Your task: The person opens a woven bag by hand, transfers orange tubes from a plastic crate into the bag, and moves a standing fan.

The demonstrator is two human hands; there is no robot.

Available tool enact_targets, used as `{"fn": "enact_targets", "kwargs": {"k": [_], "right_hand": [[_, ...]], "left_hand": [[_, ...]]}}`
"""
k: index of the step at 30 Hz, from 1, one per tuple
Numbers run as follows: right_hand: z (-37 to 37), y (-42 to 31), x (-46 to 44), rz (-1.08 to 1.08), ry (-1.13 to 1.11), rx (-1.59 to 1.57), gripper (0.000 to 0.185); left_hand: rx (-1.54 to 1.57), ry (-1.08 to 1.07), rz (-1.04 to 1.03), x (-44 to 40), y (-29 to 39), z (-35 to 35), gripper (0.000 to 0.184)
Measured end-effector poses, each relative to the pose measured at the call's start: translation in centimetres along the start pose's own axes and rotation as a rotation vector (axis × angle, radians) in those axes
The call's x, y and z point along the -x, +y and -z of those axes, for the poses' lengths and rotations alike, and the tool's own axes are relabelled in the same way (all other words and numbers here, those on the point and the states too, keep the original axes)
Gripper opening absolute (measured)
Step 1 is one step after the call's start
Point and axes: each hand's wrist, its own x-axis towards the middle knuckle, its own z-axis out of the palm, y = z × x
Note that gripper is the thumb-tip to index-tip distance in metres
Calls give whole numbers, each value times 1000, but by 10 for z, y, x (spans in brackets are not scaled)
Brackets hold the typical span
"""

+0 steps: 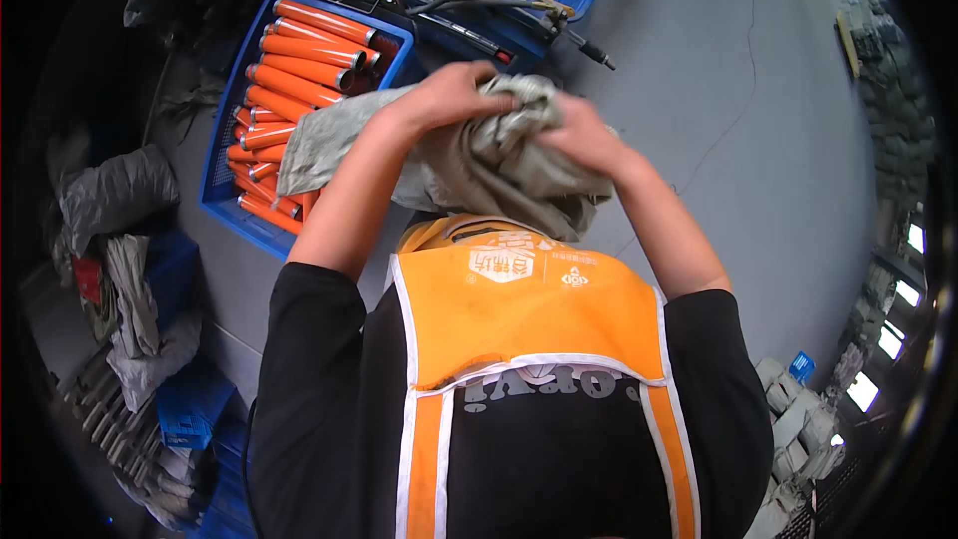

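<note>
Head view shows the left hand [451,98] and right hand [587,135] gripping the bunched cloth [484,158] between them, with tubes [309,70] in a crate [239,223] left of the left hand; handling cloth seems the step, the next move needing firm grips.

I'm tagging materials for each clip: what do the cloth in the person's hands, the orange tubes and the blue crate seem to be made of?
Cloth: matt fabric, by its soft folds and bunching; cotton or synthetic, I can't tell.
Orange tubes: smooth and glossy, by pale streaks like reflections; plastic or coated metal. Their silvery ends look metallic.
Blue crate: probably moulded plastic, by its even colour and thick rim.
</note>
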Motion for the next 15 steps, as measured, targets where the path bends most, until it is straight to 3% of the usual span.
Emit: {"fn": "enact_targets", "kwargs": {"k": [2, 3, 4, 5, 6, 8, 9, 11, 14, 15], "right_hand": [[14, -10, -9, -52, 226, -317, 37], [22, -4, -13, -54, 231, -315, 37], [33, 4, -16, -161, 417, -670, 35], [36, 8, -20, -265, 603, -1027, 34], [36, -1, -22, -262, 610, -1025, 34], [36, -25, -27, -95, 600, -1432, 39], [33, -33, -30, -86, 607, -1429, 39], [19, -52, -36, -75, 693, -1424, 43], [-8, -81, -41, -89, 703, -1411, 41], [-17, -87, -43, -100, 720, -1409, 41]], "left_hand": [[-74, 422, -185, 3, -12, 8, 51], [-132, 621, -321, 12, -7, 15, 48], [-68, 695, -340, 27, 0, 19, 44], [-163, 702, -321, 41, -2, 23, 44], [-143, 686, -392, 54, -6, 23, 48], [-146, 609, -451, 78, -22, 14, 60], [-168, 547, -441, 87, -33, 6, 68], [-222, 477, -314, 91, -71, -9, 106], [-185, 521, -100, 68, -110, -16, 127], [-292, 642, -95, 56, -114, -8, 123]]}}
